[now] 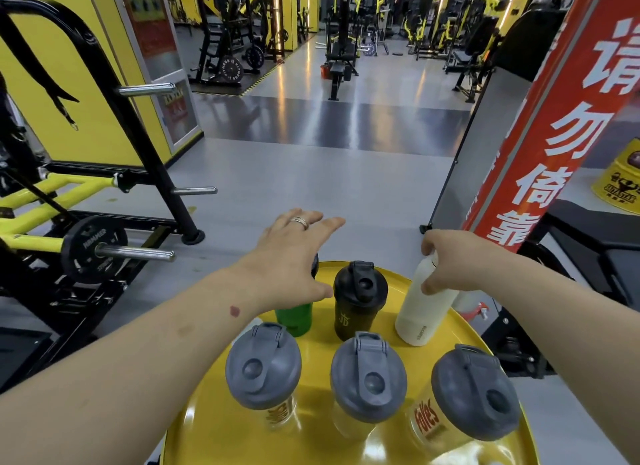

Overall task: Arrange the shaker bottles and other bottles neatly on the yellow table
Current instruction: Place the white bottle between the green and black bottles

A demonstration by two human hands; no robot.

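Bottles: 3 grey-lidded [369, 378], black [358, 301], green [294, 317], white [422, 305].

R hand [446, 256] gripping white bottle [420, 312], L hand [291, 260] spread over green shaker [294, 317], yellow table [391, 277].

Tall red banner [554, 125], white Chinese characters: 请勿倚靠. Clear shaker bottle, grey lid, front right [450, 416]: orange-red "Foles". Black shaker bottle [356, 308]: pale "JD" monogram. White cylindrical bottle [420, 315]: small vertical print, unreadable. Black weight plate on bar [91, 248]: "HAMMER STRENGTH", partly legible. Far plate on rack [231, 70]: "FITNESS".
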